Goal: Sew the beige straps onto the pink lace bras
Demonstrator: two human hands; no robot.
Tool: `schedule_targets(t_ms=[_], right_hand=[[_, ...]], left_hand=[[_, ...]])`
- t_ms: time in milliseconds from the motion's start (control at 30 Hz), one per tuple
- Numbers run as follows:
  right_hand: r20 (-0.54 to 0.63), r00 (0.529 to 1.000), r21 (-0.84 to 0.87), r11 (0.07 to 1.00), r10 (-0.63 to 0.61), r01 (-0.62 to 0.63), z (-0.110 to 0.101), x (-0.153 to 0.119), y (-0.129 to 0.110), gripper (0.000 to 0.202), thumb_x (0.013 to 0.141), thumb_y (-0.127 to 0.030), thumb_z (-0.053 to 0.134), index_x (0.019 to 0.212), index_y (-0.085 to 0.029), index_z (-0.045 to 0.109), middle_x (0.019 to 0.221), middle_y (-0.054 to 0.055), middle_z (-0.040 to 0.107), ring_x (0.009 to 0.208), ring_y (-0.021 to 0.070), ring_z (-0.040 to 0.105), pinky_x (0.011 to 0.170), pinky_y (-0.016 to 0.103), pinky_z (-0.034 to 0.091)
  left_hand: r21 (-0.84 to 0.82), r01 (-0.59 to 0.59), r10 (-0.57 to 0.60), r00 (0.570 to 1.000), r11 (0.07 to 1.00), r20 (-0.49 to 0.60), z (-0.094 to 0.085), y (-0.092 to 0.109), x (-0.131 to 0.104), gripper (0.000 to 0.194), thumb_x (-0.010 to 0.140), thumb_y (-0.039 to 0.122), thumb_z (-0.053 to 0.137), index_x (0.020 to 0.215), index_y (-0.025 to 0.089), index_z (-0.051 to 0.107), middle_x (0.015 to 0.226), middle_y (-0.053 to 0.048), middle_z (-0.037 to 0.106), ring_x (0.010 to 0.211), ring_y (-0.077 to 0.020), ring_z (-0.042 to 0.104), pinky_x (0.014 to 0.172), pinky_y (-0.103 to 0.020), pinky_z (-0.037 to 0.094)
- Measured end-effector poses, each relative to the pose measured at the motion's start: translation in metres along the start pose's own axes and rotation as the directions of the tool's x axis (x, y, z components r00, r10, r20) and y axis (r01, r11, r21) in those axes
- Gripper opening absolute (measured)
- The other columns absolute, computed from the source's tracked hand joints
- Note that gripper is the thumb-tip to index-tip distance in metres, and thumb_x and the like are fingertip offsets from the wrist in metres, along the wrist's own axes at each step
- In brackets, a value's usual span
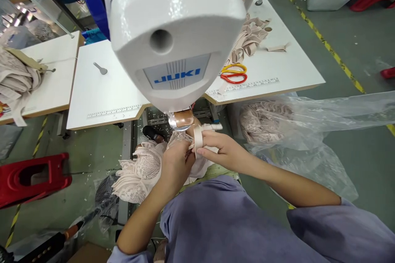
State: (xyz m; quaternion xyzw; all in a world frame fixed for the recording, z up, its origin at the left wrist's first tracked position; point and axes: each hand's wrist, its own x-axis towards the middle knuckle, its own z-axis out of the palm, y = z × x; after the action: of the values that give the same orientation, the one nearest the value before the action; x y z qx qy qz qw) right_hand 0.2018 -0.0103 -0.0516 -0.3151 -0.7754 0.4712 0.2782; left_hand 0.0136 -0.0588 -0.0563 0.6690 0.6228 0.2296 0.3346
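Note:
My right hand is closed on a pale beige strap, which curves up in a loop at its fingertips. Close beside it, my left hand pinches the lower end of the strap; its fingertips are partly hidden. Both hands are just below the head of the white sewing machine, marked JUKI. Layered beige lace bra cups hang in a bunch to the left of my left hand. Some pale fabric lies beneath the two hands, over my lap.
On the white table at right lie red-and-yellow-handled scissors and a pile of beige straps. A plastic bag covers more lace pieces below. At left are a small grey tool and a red stool.

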Motion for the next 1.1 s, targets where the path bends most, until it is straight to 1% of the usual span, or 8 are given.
schedule_targets(t_ms=[167, 333, 433, 500, 600, 667, 833, 1100], right_hand=[[-0.087, 0.988, -0.081, 0.989, -0.130, 0.123, 0.004, 0.003, 0.004, 0.028, 0.101, -0.033, 0.050, 0.093, -0.022, 0.074, 0.090, 0.006, 0.070, 0.083, 0.0168, 0.063, 0.072, 0.028, 0.050], [-0.133, 0.986, 0.218, 0.973, 0.103, -0.073, -0.007, 0.012, -0.005, 0.026, 0.096, -0.040, 0.058, 0.092, -0.023, 0.078, 0.090, 0.004, 0.070, 0.081, 0.0164, 0.065, 0.070, 0.027, 0.050], [-0.096, 0.968, 0.331, 0.924, 0.234, -0.191, -0.016, 0.026, -0.004, 0.028, 0.093, -0.045, 0.062, 0.095, -0.023, 0.078, 0.097, 0.005, 0.070, 0.080, 0.0159, 0.063, 0.066, 0.025, 0.049], [-0.063, 0.961, 0.395, 0.891, 0.270, -0.224, -0.021, 0.037, 0.001, 0.029, 0.092, -0.047, 0.064, 0.098, -0.023, 0.078, 0.097, 0.004, 0.069, 0.080, 0.0146, 0.062, 0.066, 0.024, 0.049], [-0.080, 0.938, 0.542, 0.804, 0.337, -0.243, -0.029, 0.053, 0.014, 0.032, 0.090, -0.050, 0.064, 0.098, -0.022, 0.076, 0.081, 0.002, 0.066, 0.070, 0.0113, 0.058, 0.063, 0.023, 0.048], [-0.104, 0.927, 0.584, 0.777, 0.359, -0.235, -0.034, 0.064, 0.024, 0.032, 0.087, -0.051, 0.068, 0.091, -0.020, 0.074, 0.072, 0.000, 0.063, 0.064, 0.0102, 0.055, 0.061, 0.023, 0.048], [-0.177, 0.937, 0.401, 0.891, 0.301, -0.210, -0.041, 0.088, 0.034, 0.024, 0.078, -0.041, 0.073, 0.078, -0.019, 0.062, 0.068, -0.001, 0.062, 0.057, 0.0111, 0.054, 0.058, 0.026, 0.047], [-0.392, 0.920, -0.057, 0.998, 0.012, -0.038, -0.041, 0.114, 0.028, 0.017, 0.080, -0.031, 0.061, 0.068, -0.020, 0.056, 0.080, 0.004, 0.057, 0.078, 0.0196, 0.056, 0.072, 0.035, 0.047]], left_hand=[[-0.135, -0.111, 0.112, 0.994, 0.985, -0.002, -0.009, 0.000, 0.000, 0.015, 0.090, 0.023, 0.060, 0.076, 0.018, 0.056, 0.074, 0.001, 0.055, 0.069, -0.0138, 0.050, 0.063, -0.026, 0.036], [-0.401, -0.321, 0.270, 0.946, 0.858, -0.180, 0.000, -0.008, -0.003, 0.019, 0.096, 0.032, 0.058, 0.083, 0.018, 0.057, 0.100, -0.006, 0.063, 0.088, -0.0162, 0.060, 0.077, -0.027, 0.047], [-0.300, -0.323, 0.199, 0.904, 0.897, -0.380, 0.010, -0.013, -0.003, 0.009, 0.097, 0.028, 0.057, 0.097, 0.019, 0.057, 0.081, 0.001, 0.063, 0.065, -0.0101, 0.056, 0.062, -0.021, 0.044], [-0.152, -0.359, 0.266, 0.864, 0.921, -0.427, 0.009, -0.013, 0.001, 0.022, 0.096, 0.025, 0.058, 0.118, 0.019, 0.057, 0.085, 0.000, 0.069, 0.064, -0.0102, 0.060, 0.061, -0.020, 0.046], [0.007, -0.401, 0.382, 0.866, 0.916, -0.323, -0.008, -0.008, 0.013, 0.030, 0.098, 0.018, 0.054, 0.126, 0.021, 0.062, 0.087, -0.001, 0.075, 0.065, -0.0102, 0.067, 0.063, -0.019, 0.050], [0.004, -0.340, 0.328, 0.903, 0.940, -0.276, -0.021, -0.003, 0.022, 0.027, 0.098, 0.017, 0.052, 0.119, 0.021, 0.069, 0.092, -0.002, 0.079, 0.068, -0.0100, 0.070, 0.066, -0.019, 0.053], [-0.096, -0.181, 0.152, 0.956, 0.979, -0.251, -0.038, 0.007, 0.031, 0.028, 0.097, 0.020, 0.053, 0.117, 0.016, 0.072, 0.115, -0.008, 0.076, 0.102, -0.0176, 0.074, 0.089, -0.025, 0.058], [-0.075, -0.129, 0.113, 0.977, 0.989, -0.183, -0.043, 0.015, 0.031, 0.032, 0.097, 0.021, 0.050, 0.121, 0.016, 0.071, 0.114, -0.008, 0.077, 0.101, -0.0189, 0.074, 0.092, -0.028, 0.059]])
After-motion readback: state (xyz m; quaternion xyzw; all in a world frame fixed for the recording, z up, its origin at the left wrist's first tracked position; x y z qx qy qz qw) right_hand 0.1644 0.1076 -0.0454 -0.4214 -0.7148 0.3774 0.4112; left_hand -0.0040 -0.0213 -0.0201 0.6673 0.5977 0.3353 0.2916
